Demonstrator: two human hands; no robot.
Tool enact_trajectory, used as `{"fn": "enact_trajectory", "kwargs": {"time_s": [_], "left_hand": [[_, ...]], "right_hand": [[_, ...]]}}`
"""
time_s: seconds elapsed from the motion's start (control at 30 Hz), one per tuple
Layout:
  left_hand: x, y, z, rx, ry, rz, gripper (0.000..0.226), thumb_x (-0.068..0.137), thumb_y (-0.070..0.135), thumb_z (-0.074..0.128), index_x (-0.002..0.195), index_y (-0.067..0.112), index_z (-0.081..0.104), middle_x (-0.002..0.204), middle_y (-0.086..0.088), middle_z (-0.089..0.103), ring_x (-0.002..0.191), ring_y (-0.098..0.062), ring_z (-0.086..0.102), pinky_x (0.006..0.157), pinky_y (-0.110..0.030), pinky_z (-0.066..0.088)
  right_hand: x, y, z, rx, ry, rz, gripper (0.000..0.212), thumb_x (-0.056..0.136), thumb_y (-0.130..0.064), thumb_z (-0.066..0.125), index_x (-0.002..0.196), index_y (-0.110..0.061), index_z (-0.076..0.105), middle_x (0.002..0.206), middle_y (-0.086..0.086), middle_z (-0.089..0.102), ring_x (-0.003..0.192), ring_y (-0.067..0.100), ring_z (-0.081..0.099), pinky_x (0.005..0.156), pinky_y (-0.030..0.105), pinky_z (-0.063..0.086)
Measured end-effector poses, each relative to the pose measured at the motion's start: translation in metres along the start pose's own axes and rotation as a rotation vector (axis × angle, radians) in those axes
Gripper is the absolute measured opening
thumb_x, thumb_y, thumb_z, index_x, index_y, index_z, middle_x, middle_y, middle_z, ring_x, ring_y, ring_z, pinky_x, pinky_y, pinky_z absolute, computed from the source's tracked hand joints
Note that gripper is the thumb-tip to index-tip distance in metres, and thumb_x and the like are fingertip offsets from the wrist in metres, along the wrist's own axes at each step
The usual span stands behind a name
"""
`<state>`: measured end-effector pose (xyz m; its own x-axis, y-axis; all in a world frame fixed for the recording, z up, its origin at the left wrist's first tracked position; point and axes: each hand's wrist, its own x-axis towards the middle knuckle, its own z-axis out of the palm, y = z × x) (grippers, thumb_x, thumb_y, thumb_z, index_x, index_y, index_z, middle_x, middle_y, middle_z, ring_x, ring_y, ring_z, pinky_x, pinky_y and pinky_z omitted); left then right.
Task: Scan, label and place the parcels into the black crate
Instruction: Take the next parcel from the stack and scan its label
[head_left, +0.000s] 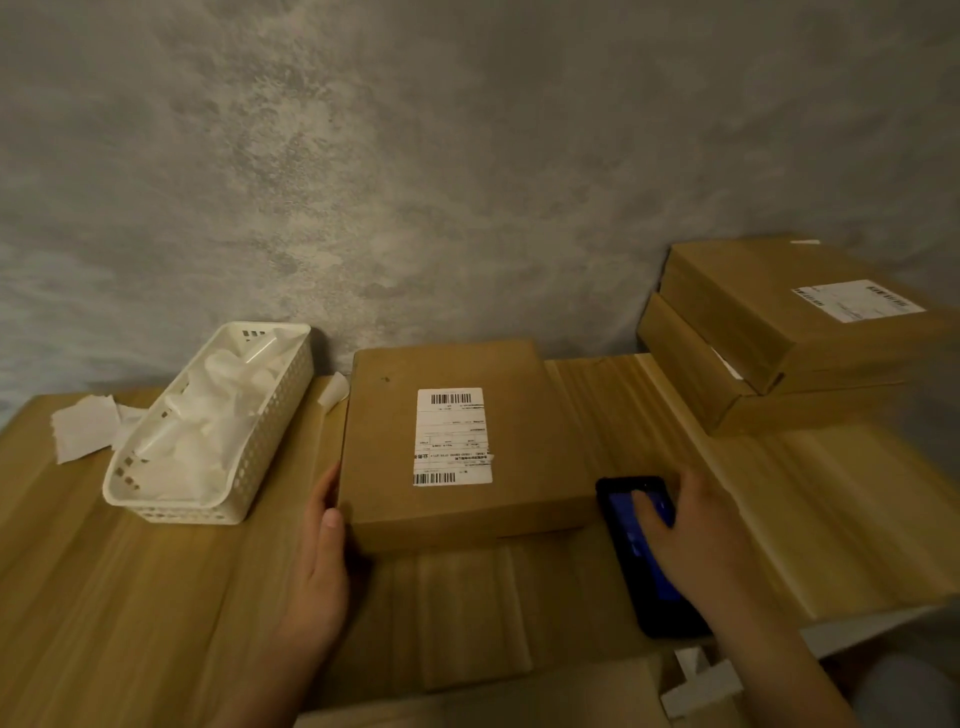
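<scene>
A flat brown cardboard parcel (457, 441) lies on the wooden table, with a white barcode label (452, 436) on its top. My left hand (324, 545) rests against the parcel's left front corner, thumb along the edge. My right hand (691, 535) holds a black handheld scanner (644, 561) with a blue screen, just right of the parcel's front right corner; the thumb lies on the screen. Two more brown parcels (789, 332) are stacked at the back right, the upper one bearing a label. The black crate is not in view.
A white perforated basket (223, 499) with crumpled white backing paper stands at the left, with loose paper scraps (85, 428) beside it. A grey wall rises behind the wooden table (130, 597). Cardboard and white scraps (696, 680) show at the bottom edge.
</scene>
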<state>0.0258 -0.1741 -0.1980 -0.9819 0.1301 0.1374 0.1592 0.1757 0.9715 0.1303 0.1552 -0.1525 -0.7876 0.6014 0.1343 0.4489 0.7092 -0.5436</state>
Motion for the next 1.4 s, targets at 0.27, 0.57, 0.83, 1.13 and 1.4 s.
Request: {"fn": "enact_trajectory", "kwargs": {"time_s": [0.27, 0.57, 0.83, 1.13, 1.4], "left_hand": [[-0.005, 0.016, 0.004, -0.036, 0.019, 0.007, 0.047, 0.092, 0.06, 0.029, 0.135, 0.046, 0.039, 0.138, 0.02, 0.049, 0.129, 0.01, 0.043, 0.103, -0.009, 0.034], [-0.006, 0.016, 0.006, -0.021, 0.025, 0.002, 0.044, 0.095, 0.047, 0.028, 0.138, 0.042, 0.036, 0.136, 0.024, 0.046, 0.122, 0.022, 0.039, 0.097, -0.002, 0.032], [-0.005, 0.013, 0.006, -0.062, 0.019, 0.0, 0.048, 0.096, 0.046, 0.03, 0.142, 0.038, 0.038, 0.139, 0.017, 0.05, 0.125, 0.014, 0.044, 0.098, -0.008, 0.035], [-0.004, 0.013, 0.005, -0.067, 0.016, 0.018, 0.051, 0.096, 0.044, 0.031, 0.144, 0.031, 0.039, 0.137, 0.021, 0.049, 0.126, 0.012, 0.044, 0.095, -0.002, 0.034], [-0.004, 0.015, 0.004, -0.061, 0.01, 0.029, 0.06, 0.089, 0.061, 0.032, 0.143, 0.036, 0.039, 0.137, 0.024, 0.048, 0.127, 0.012, 0.042, 0.1, -0.014, 0.034]], "right_hand": [[-0.012, 0.022, 0.009, -0.208, -0.261, 0.062, 0.121, 0.055, -0.091, 0.053, 0.145, -0.014, 0.026, 0.138, 0.005, 0.045, 0.119, 0.021, 0.049, 0.098, 0.035, 0.046], [-0.014, 0.029, 0.018, -0.159, -0.272, 0.01, 0.122, 0.063, -0.072, 0.07, 0.152, -0.014, 0.01, 0.146, 0.008, 0.034, 0.126, 0.022, 0.043, 0.103, 0.035, 0.043], [-0.006, 0.037, 0.01, -0.205, -0.324, -0.028, 0.116, 0.064, -0.074, 0.068, 0.152, -0.019, 0.015, 0.139, 0.008, 0.04, 0.119, 0.021, 0.047, 0.098, 0.031, 0.044], [0.017, 0.013, -0.029, -0.13, -0.255, -0.027, 0.067, 0.058, -0.074, 0.065, 0.1, -0.023, 0.053, 0.091, -0.001, 0.06, 0.077, 0.011, 0.058, 0.068, 0.032, 0.055], [0.038, -0.097, -0.098, -0.248, -0.485, -0.227, 0.057, 0.069, -0.073, 0.065, 0.096, -0.024, 0.059, 0.09, -0.003, 0.065, 0.078, 0.013, 0.063, 0.073, 0.034, 0.057]]}}
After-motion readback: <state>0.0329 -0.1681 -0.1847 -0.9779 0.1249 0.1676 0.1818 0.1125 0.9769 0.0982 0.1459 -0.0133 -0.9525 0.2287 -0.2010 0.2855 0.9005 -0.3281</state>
